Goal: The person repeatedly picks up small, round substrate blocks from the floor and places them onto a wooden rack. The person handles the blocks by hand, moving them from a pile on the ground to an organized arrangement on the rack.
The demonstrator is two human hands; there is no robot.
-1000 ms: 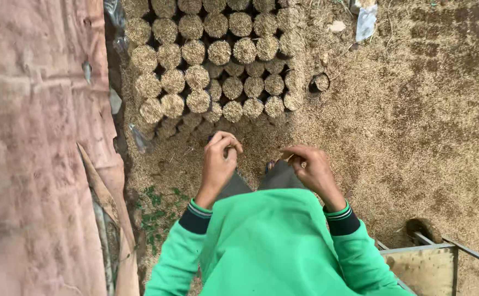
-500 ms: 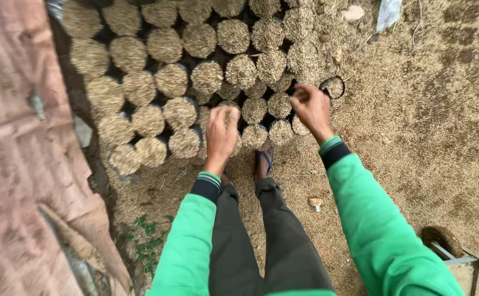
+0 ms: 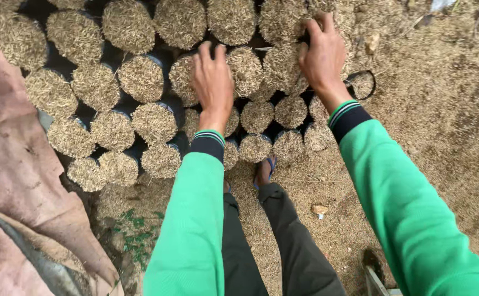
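Observation:
Several round black nursery bags filled to the brim with pale husk stand packed in rows on the ground. My left hand (image 3: 213, 82) lies palm down on a filled bag (image 3: 187, 77) in the middle of the block, fingers reaching over its far rim. My right hand (image 3: 321, 52) rests palm down on another filled bag (image 3: 283, 68) at the block's right side, fingers curled over its far edge. Whether either hand grips a bag rim is hidden under the fingers. Both arms wear green sleeves with dark striped cuffs.
Husk-strewn ground (image 3: 437, 126) spreads to the right. An empty black bag ring (image 3: 361, 85) lies beside the block. A dirty pinkish tarp (image 3: 15, 181) covers the left. My dark trouser legs and a sandalled foot (image 3: 264, 170) stand just before the nearest bags. A metal corner (image 3: 379, 279) shows at bottom.
I have leaned forward over the bags. Both hands moved from near my body out onto the bag tops, and the block now fills the upper view.

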